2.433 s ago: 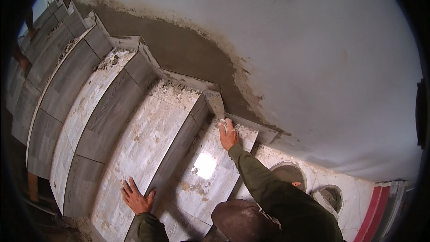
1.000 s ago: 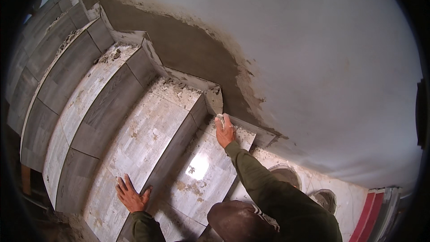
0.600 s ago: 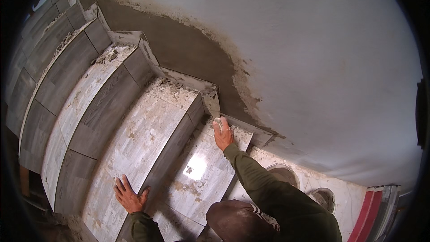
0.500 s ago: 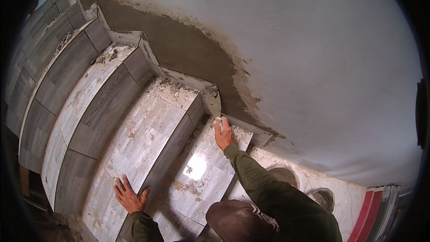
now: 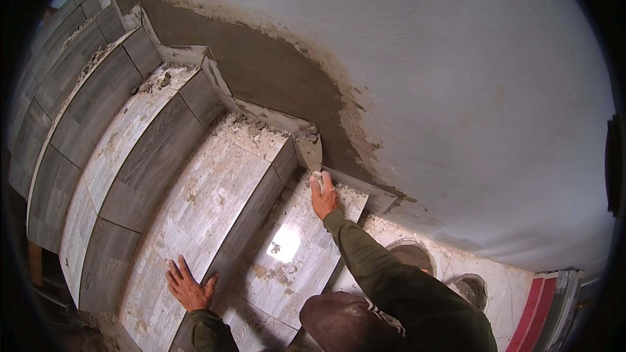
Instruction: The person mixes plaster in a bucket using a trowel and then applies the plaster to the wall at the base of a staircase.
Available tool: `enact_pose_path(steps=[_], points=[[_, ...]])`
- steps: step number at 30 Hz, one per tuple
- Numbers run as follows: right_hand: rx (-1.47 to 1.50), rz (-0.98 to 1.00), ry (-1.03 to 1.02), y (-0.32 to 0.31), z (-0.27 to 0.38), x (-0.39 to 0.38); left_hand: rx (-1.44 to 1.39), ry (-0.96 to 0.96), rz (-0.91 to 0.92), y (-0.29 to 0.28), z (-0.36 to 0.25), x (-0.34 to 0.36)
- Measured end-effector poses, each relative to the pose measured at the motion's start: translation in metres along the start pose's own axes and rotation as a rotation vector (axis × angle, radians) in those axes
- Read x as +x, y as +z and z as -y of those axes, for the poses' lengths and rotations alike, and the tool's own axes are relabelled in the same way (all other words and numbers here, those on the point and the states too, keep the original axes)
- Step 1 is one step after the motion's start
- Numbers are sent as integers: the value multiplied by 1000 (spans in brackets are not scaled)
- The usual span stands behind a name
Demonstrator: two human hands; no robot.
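My right hand (image 5: 323, 197) is closed, its fingers round the lower end of what looks like a putty knife (image 5: 309, 148), whose mortar-smeared blade widens toward the wall. The blade lies against the corner where a riser meets the skirting tile (image 5: 277, 116). My fingers hide most of the handle. To the left, my left hand (image 5: 190, 285) rests spread on a grey wood-look stair tread (image 5: 195, 186), thumb near the step's edge. It holds nothing. Damp grey mortar (image 5: 261, 65) covers the wall above the skirting.
Mortar crumbs (image 5: 251, 124) lie along the wall side of the treads. A round bucket (image 5: 430, 257) and a smaller container (image 5: 471, 289) stand on the pale floor at right. Red and grey lengths (image 5: 541, 309) lean by the wall. My brown-trousered knee (image 5: 345, 322) is at the lower middle.
My right hand has shifted very slightly left, and the blade has moved a little with it. The left hand stays in place.
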State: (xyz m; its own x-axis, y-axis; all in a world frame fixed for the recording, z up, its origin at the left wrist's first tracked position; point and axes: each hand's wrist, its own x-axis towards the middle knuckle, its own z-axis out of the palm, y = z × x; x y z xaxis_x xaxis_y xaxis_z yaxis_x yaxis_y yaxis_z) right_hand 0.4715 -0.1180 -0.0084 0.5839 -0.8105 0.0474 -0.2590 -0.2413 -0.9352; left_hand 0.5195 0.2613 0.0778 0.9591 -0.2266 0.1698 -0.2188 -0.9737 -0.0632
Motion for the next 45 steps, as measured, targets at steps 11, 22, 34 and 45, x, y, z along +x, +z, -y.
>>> enact_pose_path(steps=[11,22,34,45], points=[[21,-23,-56,3,-7,7,2,12,-12,0,-2,-3],[-108,-6,-87,-27,23,6,-2,3,-26,-1,0,0],[-271,45,-145,-54,26,7,-19,-8,-18,0,2,-2],[-376,26,-197,-60,41,10,-24,-4,-82,5,4,-1]])
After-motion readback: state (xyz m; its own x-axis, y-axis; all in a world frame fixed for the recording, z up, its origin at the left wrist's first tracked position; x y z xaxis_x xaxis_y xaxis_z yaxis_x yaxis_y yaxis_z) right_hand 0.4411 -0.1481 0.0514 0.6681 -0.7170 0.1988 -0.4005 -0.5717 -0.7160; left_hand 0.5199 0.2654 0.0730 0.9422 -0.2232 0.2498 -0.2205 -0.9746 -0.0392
